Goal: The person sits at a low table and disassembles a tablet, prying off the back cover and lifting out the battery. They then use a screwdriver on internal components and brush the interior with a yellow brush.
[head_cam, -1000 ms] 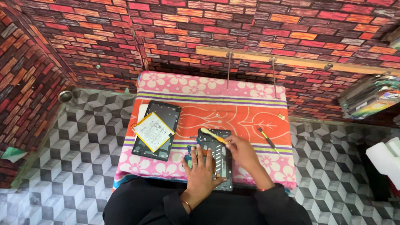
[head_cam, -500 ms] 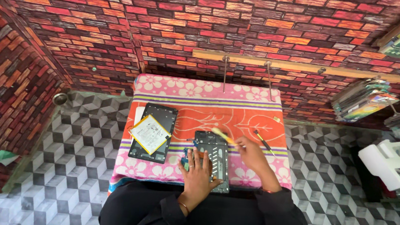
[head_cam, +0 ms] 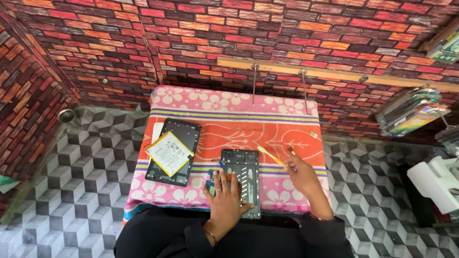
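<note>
Tablet frame [head_cam: 243, 180], dark grey and opened, lies near the desk's [head_cam: 296, 109] front edge, its long axis running from front to back. Its lower left corner is hidden beneath the left hand [head_cam: 227, 200], which presses flat on it with fingers spread. Small inner parts are too fine to make out. The right hand [head_cam: 302, 174] pinches a thin yellow tool [head_cam: 271, 156] just beside the frame's right edge. A second dark panel [head_cam: 174, 151] carrying a pale battery [head_cam: 170, 153] rests toward the left edge.

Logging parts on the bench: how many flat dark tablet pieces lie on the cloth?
2. One panel at the cloth's left, a pale battery on top; one open frame at centre, under the left hand. None seems hidden.
</note>
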The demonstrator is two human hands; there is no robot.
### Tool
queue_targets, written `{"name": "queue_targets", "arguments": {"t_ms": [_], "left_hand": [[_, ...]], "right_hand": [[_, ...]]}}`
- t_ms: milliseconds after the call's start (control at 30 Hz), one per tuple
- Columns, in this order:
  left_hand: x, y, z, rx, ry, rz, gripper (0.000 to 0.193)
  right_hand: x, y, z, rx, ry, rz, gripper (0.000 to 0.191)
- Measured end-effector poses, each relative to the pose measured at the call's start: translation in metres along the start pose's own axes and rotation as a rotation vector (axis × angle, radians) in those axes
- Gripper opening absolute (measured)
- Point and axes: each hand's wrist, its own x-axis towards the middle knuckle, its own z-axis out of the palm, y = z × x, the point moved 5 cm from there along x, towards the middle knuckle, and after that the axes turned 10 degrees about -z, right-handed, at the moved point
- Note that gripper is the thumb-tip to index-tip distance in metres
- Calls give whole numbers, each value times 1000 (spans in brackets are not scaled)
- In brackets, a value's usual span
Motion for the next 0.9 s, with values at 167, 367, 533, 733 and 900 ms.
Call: {"name": "queue_targets", "arguments": {"t_ms": [167,367,533,733,900], "left_hand": [[0,0,1,-26,-64,-17,118],[2,1,-1,-32,-89,-26,117],[2,1,0,-11,-97,-34,118],[2,1,0,-11,-99,-47,118],[1,1,-1,-16,-91,-46,118]], "right_hand": [[-10,16,7,199,-296,127,22],[-19,30,-6,342,-346,240,21],[-34,36,-10,314,-555,332,17],[-52,46,-13,181,-761,400,18],[-53,44,-8,248,-783,294,17]]}}
